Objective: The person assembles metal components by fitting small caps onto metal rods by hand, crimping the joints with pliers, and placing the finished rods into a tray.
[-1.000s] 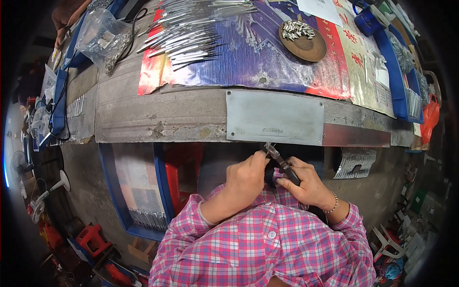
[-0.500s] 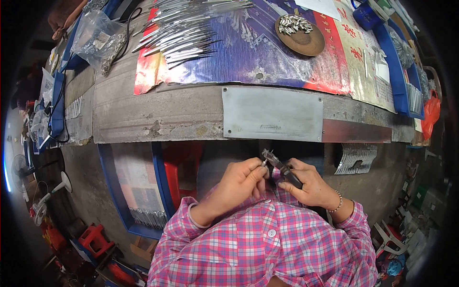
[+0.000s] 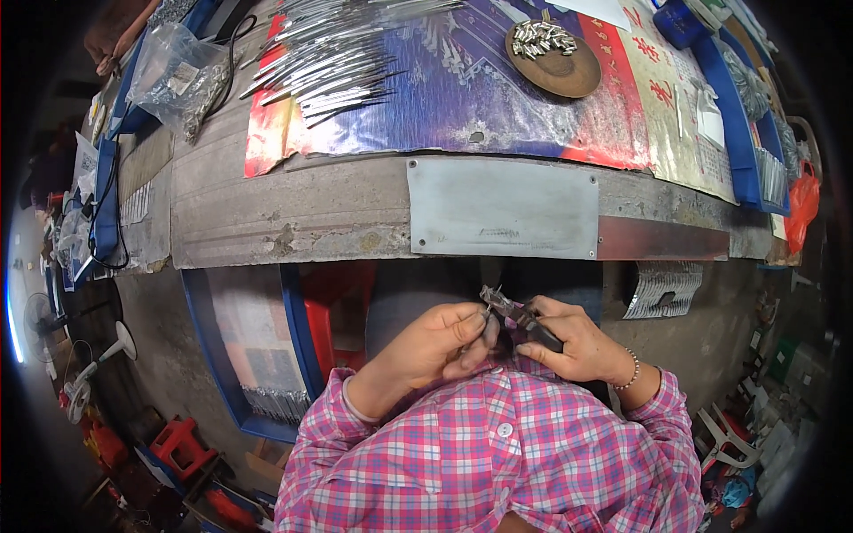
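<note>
Pliers (image 3: 526, 323) at frame centre, just below the table (image 3: 293, 218) edge, head tilted to upper left. Right hand (image 3: 579, 346), right of centre, wrapped around the handles; bracelet (image 3: 634, 373) on that wrist. Left hand (image 3: 437, 345), left of centre, thumb and forefinger pressed together on a metal bit (image 3: 488, 311) at the pliers' head; exact shape too small to tell. Whether the pliers' jaws touch it, cannot tell. Plaid shirt (image 3: 471, 471) fills bottom centre.

Upper middle: colourful sheet (image 3: 435, 129) on table, metal strips (image 3: 329, 80) heaped on its left part, brown dish (image 3: 573, 78) with short metal pieces (image 3: 544, 40) toward its right. Grey panel (image 3: 504, 209) screwed to table edge, above the hands. Upper left: plastic bag (image 3: 173, 84). Upper right: blue mug (image 3: 677, 27). Right edge: red bag (image 3: 803, 213). Lower left: blue drawer (image 3: 298, 342), red stool (image 3: 180, 447).
</note>
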The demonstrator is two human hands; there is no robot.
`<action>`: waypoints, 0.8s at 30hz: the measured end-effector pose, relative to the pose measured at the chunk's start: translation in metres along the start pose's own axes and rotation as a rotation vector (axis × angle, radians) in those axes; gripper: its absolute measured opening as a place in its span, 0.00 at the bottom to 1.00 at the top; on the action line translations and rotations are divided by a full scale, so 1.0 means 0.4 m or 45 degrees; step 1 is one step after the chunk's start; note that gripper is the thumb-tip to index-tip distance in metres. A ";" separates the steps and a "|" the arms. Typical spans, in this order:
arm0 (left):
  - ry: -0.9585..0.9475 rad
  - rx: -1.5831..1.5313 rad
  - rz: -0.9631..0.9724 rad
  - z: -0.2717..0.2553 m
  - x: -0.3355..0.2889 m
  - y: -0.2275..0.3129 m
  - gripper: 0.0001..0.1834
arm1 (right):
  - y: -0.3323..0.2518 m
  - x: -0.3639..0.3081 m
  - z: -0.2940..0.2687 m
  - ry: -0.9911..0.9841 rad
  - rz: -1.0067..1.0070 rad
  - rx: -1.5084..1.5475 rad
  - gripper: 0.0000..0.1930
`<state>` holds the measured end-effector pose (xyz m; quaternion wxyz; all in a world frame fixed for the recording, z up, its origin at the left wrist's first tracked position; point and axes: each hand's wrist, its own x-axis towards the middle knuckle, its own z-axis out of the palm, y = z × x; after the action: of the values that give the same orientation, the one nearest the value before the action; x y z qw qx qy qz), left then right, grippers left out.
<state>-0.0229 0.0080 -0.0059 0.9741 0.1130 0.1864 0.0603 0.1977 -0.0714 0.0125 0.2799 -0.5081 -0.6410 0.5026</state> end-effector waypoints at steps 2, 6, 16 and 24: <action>0.218 0.360 0.144 0.007 0.008 -0.012 0.14 | -0.005 0.000 0.000 -0.013 0.063 -0.015 0.11; 0.377 0.764 0.282 0.013 0.020 -0.022 0.14 | -0.014 0.007 0.004 0.009 0.138 -0.064 0.10; 0.880 1.746 0.783 -0.001 0.071 -0.054 0.06 | -0.007 0.020 0.020 0.081 0.203 -0.147 0.10; 0.533 1.012 0.150 -0.005 0.028 -0.016 0.13 | -0.005 -0.001 -0.007 -0.073 0.199 0.012 0.11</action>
<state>-0.0129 0.0038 -0.0130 0.7914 0.4740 0.3812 0.0609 0.1996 -0.0708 0.0154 0.2236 -0.5405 -0.6049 0.5402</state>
